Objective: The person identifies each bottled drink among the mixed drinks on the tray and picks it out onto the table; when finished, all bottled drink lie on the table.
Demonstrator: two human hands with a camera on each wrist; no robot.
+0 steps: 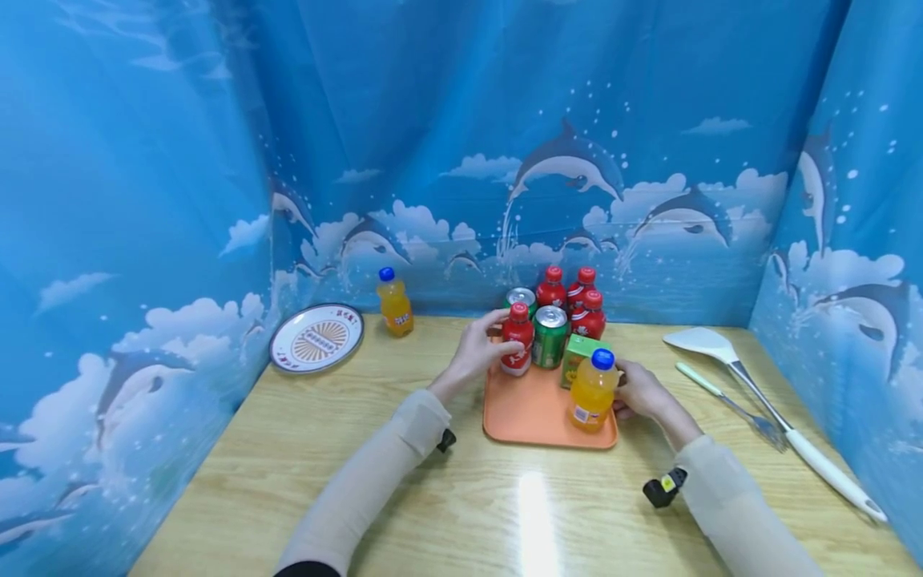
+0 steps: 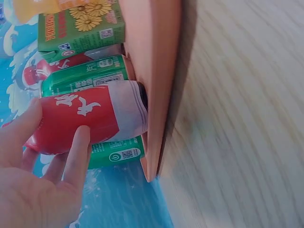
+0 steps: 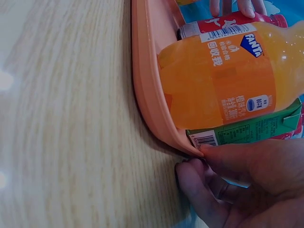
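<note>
My left hand (image 1: 476, 351) holds a red bottle (image 1: 517, 340) at the left side of an orange tray (image 1: 519, 421). In the left wrist view, its thumb and fingers curl about that bottle's upper part, with the base down at the tray. At the tray's right edge, my right hand (image 3: 251, 175) pinches the rim between thumb and bent fingers. Close by stands an orange Fanta bottle (image 3: 218, 76) with a blue cap. Behind it is a green drink carton (image 1: 579, 357). Green cans (image 1: 550, 336) and several red bottles (image 1: 590, 316) stand farther back.
Back left on the wooden table lie a patterned plate (image 1: 316, 338) and another orange soda bottle (image 1: 395, 303). To the right are a white-handled spatula (image 1: 757, 393) and a fork (image 1: 728, 401). Blue dolphin curtains (image 1: 404, 160) border the table.
</note>
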